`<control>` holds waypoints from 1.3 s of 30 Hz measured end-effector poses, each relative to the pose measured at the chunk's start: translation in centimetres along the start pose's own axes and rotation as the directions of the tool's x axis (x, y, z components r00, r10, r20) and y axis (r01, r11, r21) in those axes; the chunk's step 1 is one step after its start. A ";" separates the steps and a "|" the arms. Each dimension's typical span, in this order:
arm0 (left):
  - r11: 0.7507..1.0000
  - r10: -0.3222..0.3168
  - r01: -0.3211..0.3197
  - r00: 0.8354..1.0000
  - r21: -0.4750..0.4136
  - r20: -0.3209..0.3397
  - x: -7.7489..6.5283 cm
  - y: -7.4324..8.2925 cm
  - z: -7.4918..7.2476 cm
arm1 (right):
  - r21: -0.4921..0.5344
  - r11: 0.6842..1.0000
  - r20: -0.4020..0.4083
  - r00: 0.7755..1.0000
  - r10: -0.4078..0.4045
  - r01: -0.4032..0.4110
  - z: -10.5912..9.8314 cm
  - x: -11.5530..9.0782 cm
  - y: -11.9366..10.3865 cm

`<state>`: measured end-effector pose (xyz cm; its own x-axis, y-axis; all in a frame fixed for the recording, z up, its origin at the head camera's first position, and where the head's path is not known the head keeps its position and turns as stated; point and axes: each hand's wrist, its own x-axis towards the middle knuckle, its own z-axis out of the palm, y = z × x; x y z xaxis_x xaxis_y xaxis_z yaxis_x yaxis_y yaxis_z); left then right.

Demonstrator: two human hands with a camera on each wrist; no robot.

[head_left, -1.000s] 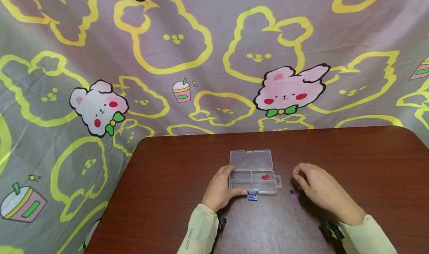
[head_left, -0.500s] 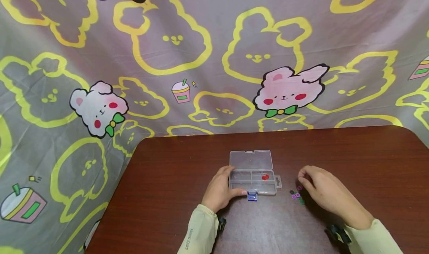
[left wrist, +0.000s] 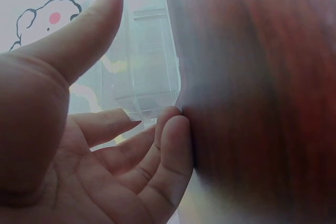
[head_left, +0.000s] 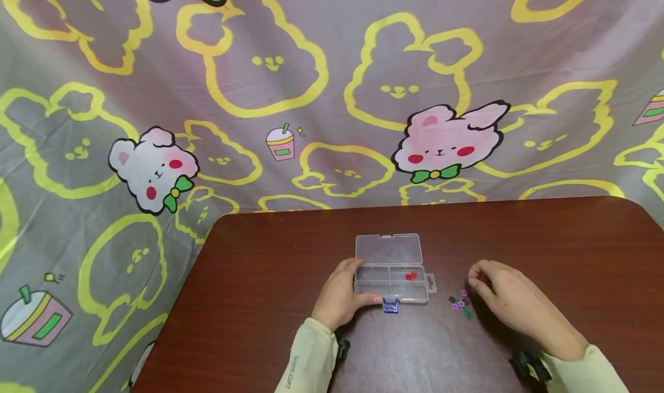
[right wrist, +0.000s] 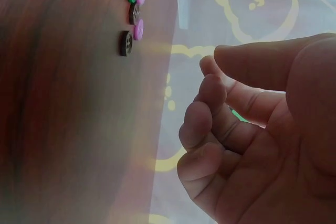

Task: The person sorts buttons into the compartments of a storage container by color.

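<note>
A clear plastic compartment box (head_left: 410, 293) lies with its lid (head_left: 389, 249) folded back. Small red buttons (head_left: 411, 276) sit in its back right compartment. My left hand (head_left: 337, 296) holds the box's left end, thumb along the front beside the blue latch (head_left: 391, 306) and fingertips at the far side. In the left wrist view, fingers bend against the box's end wall (left wrist: 157, 98). My right hand (head_left: 510, 295) hovers right of a loose cluster of purple, green and dark buttons (head_left: 459, 304). Its fingers are loosely curled, with thumb tip close to index fingertip and nothing visible between them.
The box and buttons lie on a dark reddish-brown table (head_left: 270, 278). A clear hanging tab (head_left: 432, 282) juts from the box's right side. Behind the table's back edge hangs a grey cloth (head_left: 332, 93) printed with cartoon animals.
My right hand has drawn back to the right and toward me, uncovering more of the button cluster. The left hand and the box have stayed in place.
</note>
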<state>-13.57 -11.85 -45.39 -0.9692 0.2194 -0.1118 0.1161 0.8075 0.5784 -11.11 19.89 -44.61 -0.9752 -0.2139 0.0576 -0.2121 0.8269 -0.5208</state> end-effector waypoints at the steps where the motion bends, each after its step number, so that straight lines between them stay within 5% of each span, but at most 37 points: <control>1: 1.000 0.001 -0.001 1.000 0.003 -0.002 0.0 0.0 0.0 | 0.004 1.000 0.006 1.000 0.003 -0.003 0.0 0.0 0.0; 39: 1.000 0.020 -0.020 1.000 0.002 -0.012 0.1 -0.3 0.1 | 0.055 0.998 0.159 0.987 -0.026 0.017 0.6 -0.7 2.0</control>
<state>-13.64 -12.00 -45.65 -0.9693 0.2286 -0.0905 0.1356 0.8041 0.5788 -10.78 21.32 -46.21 -0.9468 -0.3151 -0.0651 -0.2251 0.7932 -0.5658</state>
